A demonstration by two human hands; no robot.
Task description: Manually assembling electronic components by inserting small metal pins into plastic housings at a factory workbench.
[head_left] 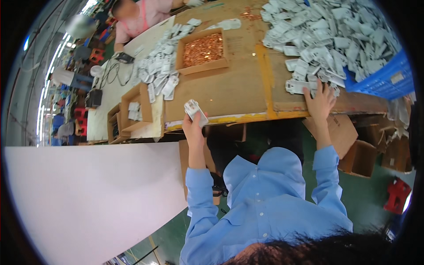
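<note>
The left hand [193,128] pinches a small white part [195,111] above the table edge [229,118], while the right hand [319,102], fingers spread, rests on the pile [318,39]; the parts look light, stiff, probably plastic, best gripped by their edges.

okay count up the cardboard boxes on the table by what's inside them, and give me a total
Box of copper-coloured pieces: 1
Boxes with white parts: 1
Boxes whose inside is hidden: 1
Total: 3 boxes on the table

Loose white parts lie in piles too dense to count. The left hand holds one white part; the right hand rests on the big pile.
</note>
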